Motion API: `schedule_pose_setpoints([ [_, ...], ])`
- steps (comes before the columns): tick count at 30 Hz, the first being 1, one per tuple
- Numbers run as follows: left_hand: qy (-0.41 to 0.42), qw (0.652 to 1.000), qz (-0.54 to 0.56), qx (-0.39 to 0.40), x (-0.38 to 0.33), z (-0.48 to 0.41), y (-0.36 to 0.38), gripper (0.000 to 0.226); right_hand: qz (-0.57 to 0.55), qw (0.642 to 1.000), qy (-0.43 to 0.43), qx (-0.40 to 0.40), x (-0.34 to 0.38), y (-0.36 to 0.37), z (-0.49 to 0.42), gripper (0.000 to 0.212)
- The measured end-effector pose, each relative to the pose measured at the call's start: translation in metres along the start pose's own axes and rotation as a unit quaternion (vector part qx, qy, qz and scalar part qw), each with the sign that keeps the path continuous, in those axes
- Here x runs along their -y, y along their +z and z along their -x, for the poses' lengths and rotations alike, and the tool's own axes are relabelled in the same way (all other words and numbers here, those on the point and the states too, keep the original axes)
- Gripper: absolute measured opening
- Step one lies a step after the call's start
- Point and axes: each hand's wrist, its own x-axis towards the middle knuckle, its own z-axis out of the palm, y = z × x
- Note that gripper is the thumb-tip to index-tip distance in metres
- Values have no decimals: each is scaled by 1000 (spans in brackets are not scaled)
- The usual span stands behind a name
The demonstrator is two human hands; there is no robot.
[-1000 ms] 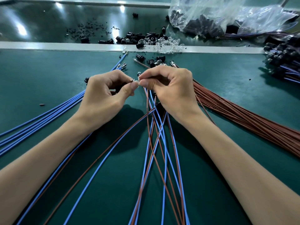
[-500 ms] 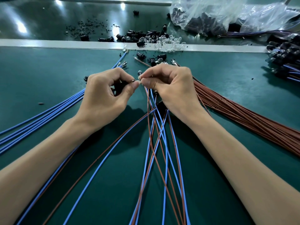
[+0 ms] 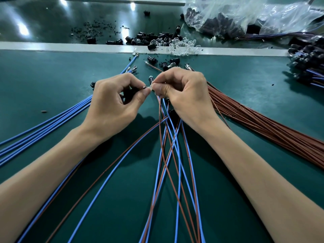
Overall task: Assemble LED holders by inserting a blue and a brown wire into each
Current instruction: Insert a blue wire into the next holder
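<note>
**LED holder** (image 3: 143,87), held over the green mat (image 3: 52,76) at the centre of the view. We judge it light, rigid and small enough to slip from the fingers. It is best taken by its sides, with the open end left free for the wire. What shows of it is a short dark barrel with a glinting end, mostly hidden by the fingers.

The left hand (image 3: 112,106) pinches it between thumb and forefinger, the other fingers curled beneath. The right hand (image 3: 184,95) pinches a wire end (image 3: 152,86) between thumb and forefinger, touching or almost touching the holder. We cannot tell this wire's colour at the tip. We judge the wires thin, limp along their length and stiff only at the metal terminal, so the grip belongs close behind the terminal.

Blue and brown loose wires (image 3: 168,155) trail from under the right hand toward us, crossing one another. A blue wire bundle (image 3: 52,123) lies to the left and a brown wire bundle (image 3: 263,123) to the right. Beyond the hands lie spare holders (image 3: 154,36), clear LEDs (image 3: 180,47) on a pale rail (image 3: 70,47), and a plastic bag (image 3: 245,16). Wired holders (image 3: 308,64) are heaped at the right edge.
</note>
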Motion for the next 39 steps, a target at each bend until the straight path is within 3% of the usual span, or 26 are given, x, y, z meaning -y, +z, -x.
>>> schedule_pose_setpoints([
  [10,-45,998,39,6,-1,1,0,13,-48,998,18,38,-2,0,0,10],
  [22,-79,995,65,-6,-4,0,-2,10,-65,994,13,91,-3,-5,-1,8],
  [34,-93,989,113,26,-5,-1,-3,14,7,997,-31,69,-1,-1,2,6],
  [39,-85,991,104,13,-3,-1,-2,12,-25,998,-11,53,-1,-2,1,7],
])
